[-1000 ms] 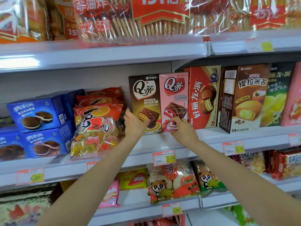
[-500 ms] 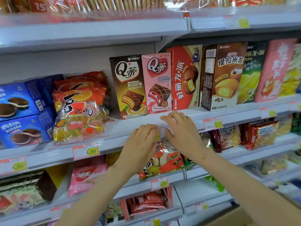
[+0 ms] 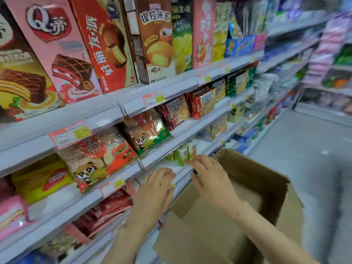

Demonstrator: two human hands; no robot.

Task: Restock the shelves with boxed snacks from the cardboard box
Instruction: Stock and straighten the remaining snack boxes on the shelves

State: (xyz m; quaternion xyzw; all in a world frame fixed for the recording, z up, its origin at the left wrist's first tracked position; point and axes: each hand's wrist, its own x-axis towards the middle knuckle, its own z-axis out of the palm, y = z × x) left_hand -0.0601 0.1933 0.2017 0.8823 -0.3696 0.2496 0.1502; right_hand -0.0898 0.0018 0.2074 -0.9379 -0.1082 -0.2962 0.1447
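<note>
A pale grey floor [image 3: 304,164] leads to a blurred, brightly stocked far rack [image 3: 331,69].

The pink box [image 3: 57,60] on the upper shelf [image 3: 76,115] carries "Q蒂" in white on a dark red badge. Beside it, the red box [image 3: 95,54] reads "好丽友·派" down its face. The brown box [image 3: 156,44] is headed "提拉米苏" in white. One level lower, a clear bag [image 3: 99,155] shows a large "饼" on red. The figures on the price tags [image 3: 69,133] are too blurred to read.

Thin ring [image 3: 213,162] on right hand [image 3: 211,181]
</note>
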